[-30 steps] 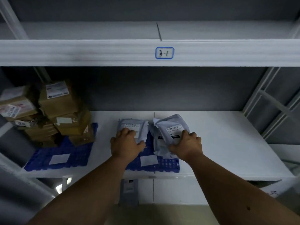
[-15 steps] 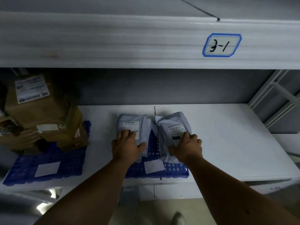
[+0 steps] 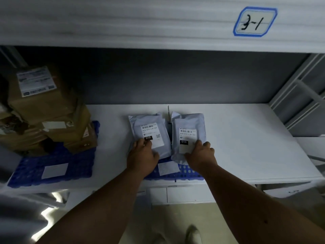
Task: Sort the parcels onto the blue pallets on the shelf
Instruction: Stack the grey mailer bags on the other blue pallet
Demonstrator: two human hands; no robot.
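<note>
Got my left hand [image 3: 142, 156] and right hand [image 3: 200, 155] each pressing flat, fingers relaxed, on a grey mailer [image 3: 149, 132] [image 3: 189, 132], labels up so they're readable on the blue pallet [image 3: 190, 171].

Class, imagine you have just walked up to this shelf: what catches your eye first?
Two grey mailer bags lie side by side on the middle blue pallet, the left hand and right hand each resting on one. Brown cardboard boxes are stacked on another pallet at left; a "3-1" tag marks the upper beam.
</note>
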